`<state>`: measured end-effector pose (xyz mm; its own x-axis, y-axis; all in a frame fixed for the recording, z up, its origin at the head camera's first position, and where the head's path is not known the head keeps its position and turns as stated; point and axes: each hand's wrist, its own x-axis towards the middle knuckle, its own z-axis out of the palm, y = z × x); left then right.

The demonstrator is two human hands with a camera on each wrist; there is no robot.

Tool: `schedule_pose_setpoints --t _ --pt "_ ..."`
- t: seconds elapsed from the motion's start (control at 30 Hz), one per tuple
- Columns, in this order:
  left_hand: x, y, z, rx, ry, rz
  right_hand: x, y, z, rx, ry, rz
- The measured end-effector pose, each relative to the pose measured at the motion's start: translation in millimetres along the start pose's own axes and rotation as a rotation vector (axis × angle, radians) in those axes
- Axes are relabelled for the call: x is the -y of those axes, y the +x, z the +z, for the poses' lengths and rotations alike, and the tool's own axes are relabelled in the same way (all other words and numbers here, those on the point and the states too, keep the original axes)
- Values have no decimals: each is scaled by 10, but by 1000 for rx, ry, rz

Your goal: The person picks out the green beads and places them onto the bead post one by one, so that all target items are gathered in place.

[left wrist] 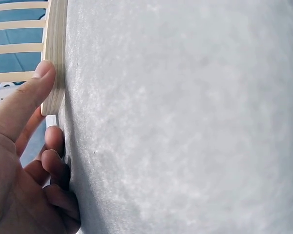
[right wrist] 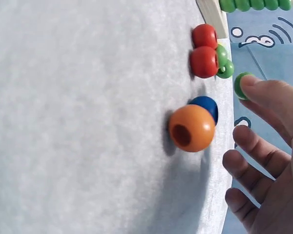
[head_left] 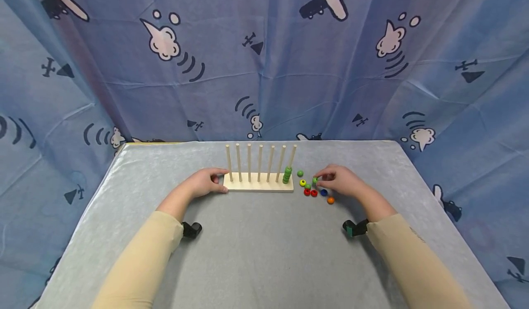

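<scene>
A wooden peg board point(head_left: 256, 188) with a row of several upright pegs stands on the table. My left hand point(head_left: 204, 182) grips its left end, the thumb point(left wrist: 43, 73) on the front edge and a finger behind. On the rightmost peg sits a stack of several green beads point(head_left: 287, 176); the other pegs are bare. To the right of the board, my right hand point(head_left: 342, 180) pinches a green bead point(right wrist: 241, 87) between thumb and forefinger, above the loose beads. Its other fingers are spread and loosely bent.
Loose beads lie between the board and my right hand: a yellow one point(head_left: 303, 182), two red ones point(right wrist: 204, 62), green ones point(head_left: 300, 173), a blue one point(head_left: 324, 192) and an orange one point(right wrist: 191, 127). A grey cloth covers the table point(head_left: 264, 244). Behind it hangs a blue patterned curtain point(head_left: 223, 102).
</scene>
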<state>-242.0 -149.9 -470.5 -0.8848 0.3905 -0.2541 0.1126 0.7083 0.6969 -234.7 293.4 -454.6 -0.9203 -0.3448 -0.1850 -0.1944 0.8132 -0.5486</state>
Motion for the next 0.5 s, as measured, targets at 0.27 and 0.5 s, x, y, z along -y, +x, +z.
schedule_pose_setpoints --t 0.27,0.5 --pt "15 18 10 -1 -8 -5 83 -24 -74 -90 19 -46" --pt "3 -1 12 -3 -5 -9 247 -31 -155 -159 57 -82"
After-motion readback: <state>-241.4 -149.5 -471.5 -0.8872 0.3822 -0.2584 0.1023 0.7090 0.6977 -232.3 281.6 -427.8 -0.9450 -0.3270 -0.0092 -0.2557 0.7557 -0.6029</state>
